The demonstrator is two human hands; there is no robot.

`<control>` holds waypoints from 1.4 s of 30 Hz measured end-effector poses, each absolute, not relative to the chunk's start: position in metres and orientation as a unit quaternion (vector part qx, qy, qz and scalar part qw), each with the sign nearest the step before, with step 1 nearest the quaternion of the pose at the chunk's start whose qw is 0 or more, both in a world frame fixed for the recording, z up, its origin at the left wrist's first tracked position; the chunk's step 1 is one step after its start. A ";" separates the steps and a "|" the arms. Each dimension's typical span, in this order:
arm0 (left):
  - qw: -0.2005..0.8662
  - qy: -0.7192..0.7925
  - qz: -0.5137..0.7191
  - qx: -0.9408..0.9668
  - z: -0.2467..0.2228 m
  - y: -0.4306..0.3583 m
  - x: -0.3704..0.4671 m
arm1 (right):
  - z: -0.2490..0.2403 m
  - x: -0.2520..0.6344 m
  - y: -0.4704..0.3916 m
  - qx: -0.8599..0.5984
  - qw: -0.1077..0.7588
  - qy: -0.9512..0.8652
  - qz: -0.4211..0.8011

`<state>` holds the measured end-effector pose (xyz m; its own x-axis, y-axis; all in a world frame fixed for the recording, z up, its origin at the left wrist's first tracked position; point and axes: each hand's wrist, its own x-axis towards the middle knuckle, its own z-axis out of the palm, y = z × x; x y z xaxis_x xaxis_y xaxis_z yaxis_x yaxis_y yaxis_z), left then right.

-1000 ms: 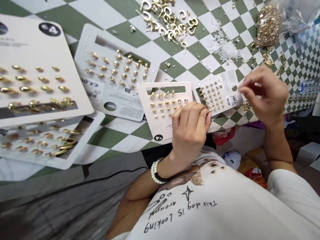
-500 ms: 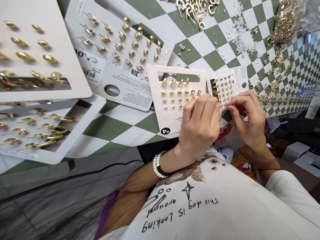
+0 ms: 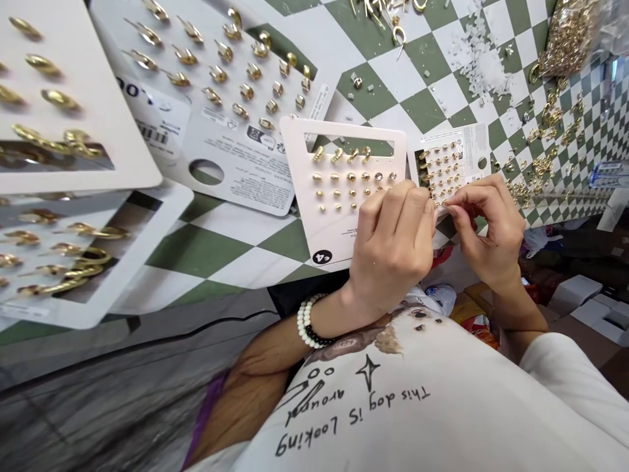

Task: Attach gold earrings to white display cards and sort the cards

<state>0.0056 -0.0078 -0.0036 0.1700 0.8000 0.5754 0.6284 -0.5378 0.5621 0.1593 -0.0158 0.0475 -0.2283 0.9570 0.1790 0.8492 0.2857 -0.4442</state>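
Observation:
My left hand (image 3: 393, 239), with a beaded bracelet (image 3: 310, 321) at its wrist, is closed with its fingertips pinched. It covers the lower right part of a pale pink earring card (image 3: 334, 236) holding rows of small gold studs. Just to its right, my right hand (image 3: 489, 226) is closed in a thumb-and-forefinger pinch. The fingertips of both hands nearly meet at the lower edge of a smaller white earring card (image 3: 472, 147) with gold studs. Whatever is pinched in either hand is too small or hidden to make out.
Larger cards of gold earrings (image 3: 221, 170) overlap at the left. Loose hoop earrings (image 3: 399, 36) lie at the back, beside scattered clear earring backs (image 3: 484, 72). A bag of small gold pieces (image 3: 565, 42) stands back right, with loose gold pieces (image 3: 540, 167) nearer. The checkered tablecloth (image 3: 255, 262) ends before my body.
The view has shifted slightly, so the left cards sit farther left and the hoops higher. Both hands keep nearly the same pinched pose over the cards.

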 end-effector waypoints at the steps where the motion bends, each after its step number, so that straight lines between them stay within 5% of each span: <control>1: 0.095 0.471 0.439 0.760 -0.003 -0.008 0.005 | 0.047 0.159 -0.016 -0.585 0.213 -0.773 0.126; 24: 0.101 0.474 0.439 0.757 -0.004 -0.009 0.006 | 0.052 0.160 -0.013 -0.525 0.125 -0.842 0.017; 38: 0.113 0.471 0.436 0.758 -0.004 -0.010 0.006 | 0.054 0.159 -0.011 -0.517 0.095 -0.851 0.022; 42: 0.111 0.471 0.434 0.760 -0.002 -0.009 0.006 | 0.054 0.166 -0.008 -0.520 0.145 -0.835 0.104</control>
<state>0.0056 -0.0094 -0.0022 0.1791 0.8122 0.5553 0.6194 -0.5316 0.5777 0.1659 -0.0075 0.0540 -0.4167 0.8990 0.1344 0.8382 0.4373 -0.3258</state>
